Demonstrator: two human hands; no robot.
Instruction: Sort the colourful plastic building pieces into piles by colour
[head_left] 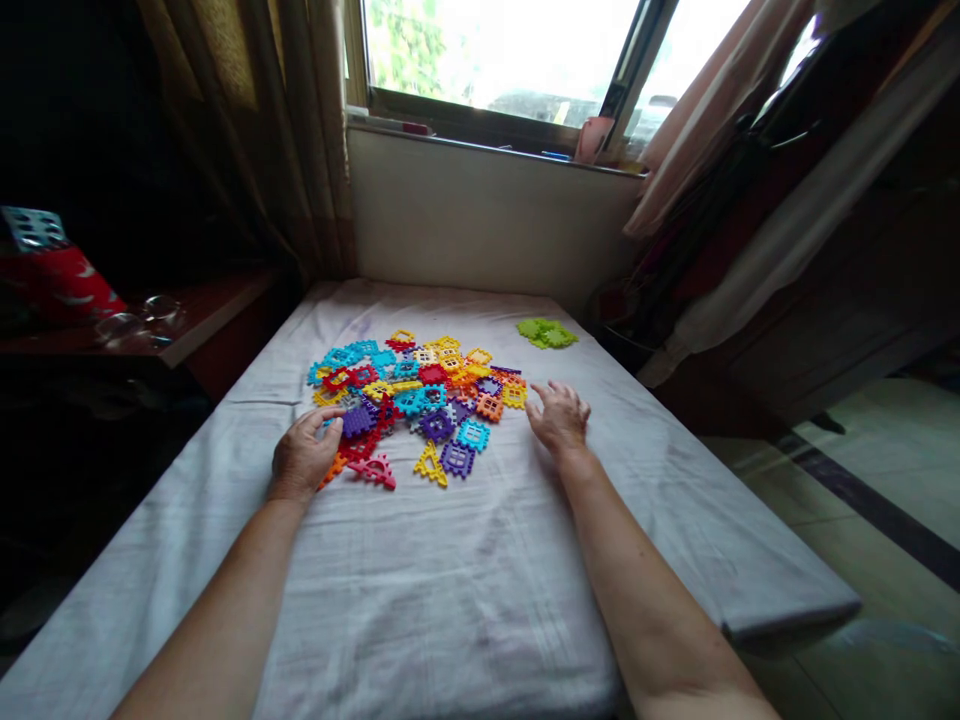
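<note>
- Head view: I have the left hand [301, 458] resting at the near-left edge of the pile of plastic pieces [420, 395], its fingers [328, 419] loosely curled and holding nothing, thumb tip just touching a purple piece [355, 421]
- The right hand [559, 416] lies flat on the bed [465, 600] just beside the pile's right edge, fingers spread and empty, closest to a yellow square piece [514, 396]
- The pile sits mid-bed, towards the window; a separate cluster of green pieces [547, 333] lies apart at the far right
- To handle this well, I judge it best to work from the loose outliers first: the red triangle [373, 470] and yellow triangle [430, 465] lie clear of the heap on the near side, easy to pinch by an edge
- The sheet is soft and wrinkled, so I would lift pieces rather than drag them, lest the toothed edges snag the cloth
- Pieces overlap in the middle; I cannot tell which are interlocked
</note>
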